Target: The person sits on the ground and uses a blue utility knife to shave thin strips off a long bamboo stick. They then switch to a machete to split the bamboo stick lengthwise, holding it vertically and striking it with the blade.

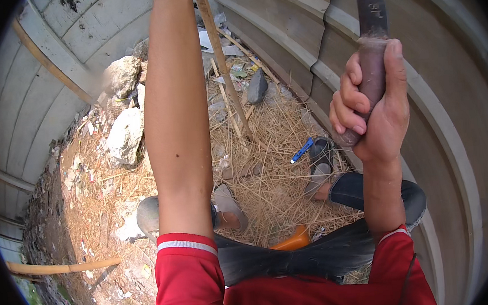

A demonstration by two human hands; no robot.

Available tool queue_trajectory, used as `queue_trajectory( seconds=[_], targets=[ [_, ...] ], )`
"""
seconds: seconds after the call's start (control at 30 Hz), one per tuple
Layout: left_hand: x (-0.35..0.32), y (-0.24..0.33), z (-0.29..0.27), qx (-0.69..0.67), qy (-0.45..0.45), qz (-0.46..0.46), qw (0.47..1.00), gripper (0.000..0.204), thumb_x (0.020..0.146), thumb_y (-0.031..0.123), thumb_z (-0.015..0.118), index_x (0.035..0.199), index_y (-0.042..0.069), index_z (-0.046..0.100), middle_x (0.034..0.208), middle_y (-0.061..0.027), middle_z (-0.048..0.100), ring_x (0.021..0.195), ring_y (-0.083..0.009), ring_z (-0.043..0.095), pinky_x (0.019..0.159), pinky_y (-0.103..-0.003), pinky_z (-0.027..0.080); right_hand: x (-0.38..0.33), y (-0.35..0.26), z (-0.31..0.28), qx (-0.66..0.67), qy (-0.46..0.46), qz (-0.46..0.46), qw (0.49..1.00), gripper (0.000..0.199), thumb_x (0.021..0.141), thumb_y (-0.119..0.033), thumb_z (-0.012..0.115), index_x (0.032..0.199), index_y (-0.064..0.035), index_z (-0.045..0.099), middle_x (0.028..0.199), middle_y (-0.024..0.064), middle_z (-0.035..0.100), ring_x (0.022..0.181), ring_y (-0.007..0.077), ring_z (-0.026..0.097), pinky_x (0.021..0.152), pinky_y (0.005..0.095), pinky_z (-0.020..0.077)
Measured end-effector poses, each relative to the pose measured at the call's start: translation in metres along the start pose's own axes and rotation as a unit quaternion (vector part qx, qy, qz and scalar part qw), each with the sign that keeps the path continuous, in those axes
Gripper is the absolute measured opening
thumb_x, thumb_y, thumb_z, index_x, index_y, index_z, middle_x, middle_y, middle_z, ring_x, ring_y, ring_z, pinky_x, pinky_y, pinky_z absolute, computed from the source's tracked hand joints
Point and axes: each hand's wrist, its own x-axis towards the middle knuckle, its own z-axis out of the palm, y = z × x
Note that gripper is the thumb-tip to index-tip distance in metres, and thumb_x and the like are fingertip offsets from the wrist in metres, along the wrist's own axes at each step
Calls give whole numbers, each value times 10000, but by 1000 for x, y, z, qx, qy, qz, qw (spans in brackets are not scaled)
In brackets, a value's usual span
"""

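Dark metal blade on a thick brown handle: large knife [373,73], well to the right of the long leaning stick [224,68], blade pointing away from the body and cut off by the upper edge. Its handle sits in the right hand [379,110], fingers curled round, thumb laid along the side. Bare left forearm [176,112] stretched out just left of the stick, red sleeve [191,277] at the elbow end; left hand out of frame, so cannot tell whether it grips anything. Stick's upper end likewise cut off; foot down in dry straw [270,188]. Dark grey stone [257,87] near the stick, on its right. Pale rocks [126,136] left of it, past the forearm. Small blue tool [302,150] to the right of the stick's foot, just beside a dark shoe [320,158]. Orange object [292,239], partly hidden by the legs, nearer the body than the stick's foot; kind unclear. Ribbed wall [449,136] right of the stick, beyond the knife. Boarded wall [96,26] far left of it.
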Motion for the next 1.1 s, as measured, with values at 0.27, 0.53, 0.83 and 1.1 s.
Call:
queue_trajectory(
  seconds=[0.27, 0.53, 0.83, 1.1],
  targets=[
    [7, -32, 23, -1, 16, 77, 997, 238, 928, 167, 542, 1066, -27, 537, 791, -104, 660, 659, -179, 638, 595, -303, 537, -46, 114, -4, 10, 41, -102, 994, 714, 929, -806, 330, 857, -109, 462, 577, 13, 451, 449, 130, 442, 488, 313, 417],
    [30, -39, -7, -8, -7, 39, 999, 229, 928, 209, 527, 1010, -3, 557, 806, -99, 626, 733, -191, 612, 658, -329, 522, -32, 115, -77, 16, 168, 340, 925, 515, 998, -602, 506, 811, -126, 450, 531, -67, 359, 380, 56, 340, 400, 267, 375],
    [118, -113, -60, -136, -195, -178, 955, 304, 922, 304, 486, 994, 53, 640, 1020, -121, 682, 923, -264, 660, 857, -414, 465, 33, -11, 14, 138, -3, -274, 952, 685, 958, -754, 367, 842, -83, 438, 542, -14, 375, 398, 104, 354, 449, 290, 384],
    [47, -49, -48, -121, -173, -146, 966, 364, 927, 333, 484, 1113, 47, 612, 1083, -141, 678, 962, -266, 660, 849, -409, 484, -51, 145, -66, -60, 27, 416, 907, 513, 1011, -565, 504, 783, -107, 479, 578, -34, 424, 427, 61, 397, 403, 265, 398]
  ],
)
